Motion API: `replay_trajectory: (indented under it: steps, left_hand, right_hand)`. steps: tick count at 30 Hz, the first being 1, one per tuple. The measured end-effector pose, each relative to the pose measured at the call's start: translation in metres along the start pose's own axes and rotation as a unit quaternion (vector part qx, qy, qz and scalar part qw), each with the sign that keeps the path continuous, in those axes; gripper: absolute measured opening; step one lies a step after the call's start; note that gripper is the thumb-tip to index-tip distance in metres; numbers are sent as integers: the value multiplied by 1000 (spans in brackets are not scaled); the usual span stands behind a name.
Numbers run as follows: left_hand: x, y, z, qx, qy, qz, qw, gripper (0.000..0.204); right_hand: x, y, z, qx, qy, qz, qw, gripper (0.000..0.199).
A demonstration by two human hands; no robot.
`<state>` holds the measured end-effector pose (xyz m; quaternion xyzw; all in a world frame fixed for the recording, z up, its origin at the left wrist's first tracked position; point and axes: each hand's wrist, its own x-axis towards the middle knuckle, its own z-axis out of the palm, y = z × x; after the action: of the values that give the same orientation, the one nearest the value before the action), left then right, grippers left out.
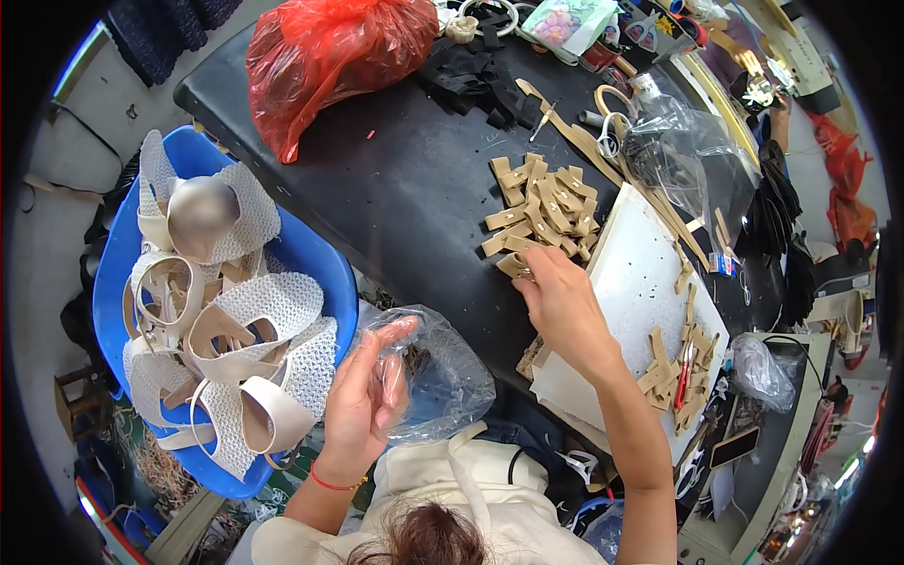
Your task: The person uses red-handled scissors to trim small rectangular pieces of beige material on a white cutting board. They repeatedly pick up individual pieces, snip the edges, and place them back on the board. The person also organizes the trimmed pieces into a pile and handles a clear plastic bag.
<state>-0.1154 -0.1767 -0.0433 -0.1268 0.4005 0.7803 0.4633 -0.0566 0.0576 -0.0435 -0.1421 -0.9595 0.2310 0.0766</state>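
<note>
Far left: a blue plastic tub [311, 259] heaped with white mesh shoe uppers [273, 306] and beige straps. Just right of it, the left hand [363, 395], fingers together and pinching the mouth of a clear plastic bag [443, 372], held open below the edge of the black table [395, 179]. Further right, the right hand [565, 301], stretched onto the tabletop, fingertips closing on one tan strap piece at the near edge of the pile of tan strap pieces [544, 209]; whether the piece is fully clamped or only touched cannot be told. Beside that hand, a white board [640, 273] with a few more tan pieces and red-handled snips [682, 372] at its near end. At the back, a red plastic bag [330, 52] and black strap offcuts [480, 75].

Step in hand, by the look of it: gathering strap pieces off the pile for bagging. Next move likely calling for a firm pinch, a lift clear of the pile, and a carry leftwards over the table edge to the bag's mouth, kept wide.
</note>
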Motion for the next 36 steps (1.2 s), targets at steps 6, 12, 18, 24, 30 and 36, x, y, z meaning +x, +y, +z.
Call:
replay_trajectory:
  steps: [6,12,18,24,30,36]
  left_hand:
    - [0,-1,-3,-4,8,1,1000,42]
    - [-9,3,2,11,13,34,999,42]
    - [-3,-3,4,-11,1,10,1000,39]
    - [-3,-2,-3,-13,5,14,1000,38]
    - [-1,-3,-4,-25,-11,19,999,39]
    - [-2,-1,-8,-27,-4,16,999,39]
  right_hand:
    - [-27,-54,-14,245,-83,-9,966,22]
    - [-36,-53,0,-7,-38,-112,993,26]
    - [-30,-24,11,-364,-63,-4,929,18]
    - [3,-5,9,-209,23,-9,978,15]
    - [8,1,8,-147,27,-10,989,7]
    - [-25,-49,-7,121,116,47,985,17]
